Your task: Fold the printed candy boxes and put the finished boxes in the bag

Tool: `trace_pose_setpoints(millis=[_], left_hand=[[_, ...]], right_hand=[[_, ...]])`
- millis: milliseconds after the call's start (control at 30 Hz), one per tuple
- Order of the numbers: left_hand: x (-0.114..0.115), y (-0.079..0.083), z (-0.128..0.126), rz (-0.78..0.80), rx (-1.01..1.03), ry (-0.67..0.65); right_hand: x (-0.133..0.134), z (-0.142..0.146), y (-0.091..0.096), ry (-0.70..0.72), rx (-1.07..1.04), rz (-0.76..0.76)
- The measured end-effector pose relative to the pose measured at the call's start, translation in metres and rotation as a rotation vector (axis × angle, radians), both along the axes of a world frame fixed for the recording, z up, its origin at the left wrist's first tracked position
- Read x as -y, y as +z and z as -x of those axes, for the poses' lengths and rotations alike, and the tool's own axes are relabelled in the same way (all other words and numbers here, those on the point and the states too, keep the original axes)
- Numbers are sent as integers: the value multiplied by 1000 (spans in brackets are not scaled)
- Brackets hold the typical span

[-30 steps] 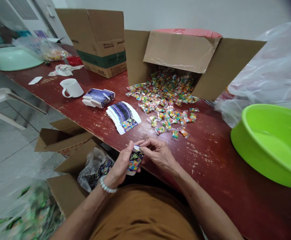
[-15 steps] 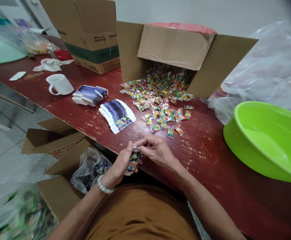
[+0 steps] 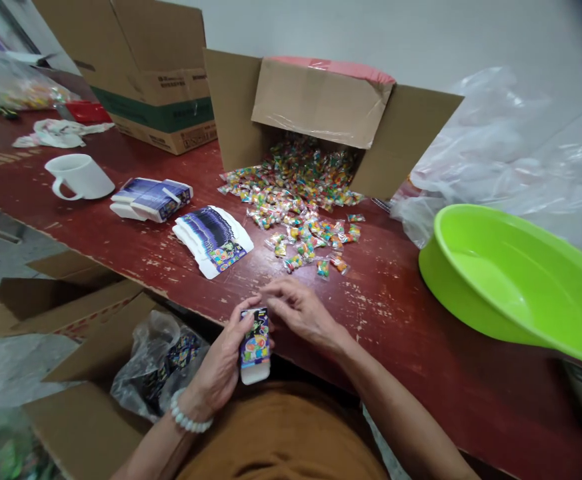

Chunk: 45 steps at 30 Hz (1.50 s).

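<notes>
My left hand (image 3: pixel 223 363) grips a small printed carton (image 3: pixel 255 345) upright at the near edge of the red-brown table (image 3: pixel 411 320). My right hand (image 3: pixel 298 310) hovers just right of the carton's top, fingers loosely curled with nothing visibly in them. A stack of flat unfolded cartons (image 3: pixel 213 238) lies ahead of my hands. Several small wrapped candies (image 3: pixel 303 230) spill from a tipped cardboard box (image 3: pixel 321 110) onto the table. A white bead bracelet (image 3: pixel 187 419) circles my left wrist.
A green plastic basin (image 3: pixel 515 280) sits at the right, clear plastic bags (image 3: pixel 495 153) behind it. A white mug (image 3: pixel 78 177) and folded cartons (image 3: pixel 151 199) lie at the left, a second cardboard box (image 3: pixel 141 73) behind. Open boxes (image 3: pixel 71 307) and a bag of cartons (image 3: pixel 161 360) stand below the table edge.
The carton has turned upright in my left hand and dropped lower. My right hand's fingers have come off its top and moved slightly right. The view has shifted to the right.
</notes>
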<state>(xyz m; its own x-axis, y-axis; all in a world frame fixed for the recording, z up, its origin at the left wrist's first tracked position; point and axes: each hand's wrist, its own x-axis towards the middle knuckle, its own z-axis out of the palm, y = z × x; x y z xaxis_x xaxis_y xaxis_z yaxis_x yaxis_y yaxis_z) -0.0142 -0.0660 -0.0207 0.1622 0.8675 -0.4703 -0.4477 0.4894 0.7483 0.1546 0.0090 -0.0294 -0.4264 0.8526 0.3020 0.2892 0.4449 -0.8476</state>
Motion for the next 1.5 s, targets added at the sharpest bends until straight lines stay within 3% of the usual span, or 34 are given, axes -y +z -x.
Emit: trace_pose_setpoints(millis=[67,133,200,300,433,500,600,667,733,800,867,1033,1200,1300,1433,1500], left_hand=[[13,-3,3,37,37,-49],[23,-9,12,86,48,-145],[28,-16,28,93,16,-217],[23,-21,63,-15,-210,-301],[9,-13,102,-127,-539,-768],[4,-6,107,-117,-588,-868],[1,0,96,-113,-508,-672],[-1,2,79,-125,-394,-526],[-2,5,60,-153,-302,-456],[-3,9,41,-206,-261,-423],[-4,13,28,-251,-241,-420],[-3,14,15,-305,-241,-411],[-3,10,10,-270,-161,-261],[-3,9,8,-163,-73,-182],[-3,4,6,-134,-64,-91],[-2,1,6,-172,-91,-84]], right_hand=[[-21,-23,-1,-255,121,-51],[-41,-48,0,-480,383,-90],[-56,-69,-1,-528,614,-47],[-67,-87,-3,-494,692,46],[-69,-92,-7,-488,585,121],[-66,-90,-7,-492,498,164],[-51,-77,2,-473,307,199],[-35,-60,13,-431,33,238],[-18,-40,26,-337,-260,305],[-3,-19,35,-271,-397,327],[8,-3,37,-239,-407,291],[27,14,25,-212,-201,143],[38,9,21,-180,-215,163],[38,5,18,-220,-398,373],[40,11,9,46,-608,856],[43,17,5,104,-673,939]])
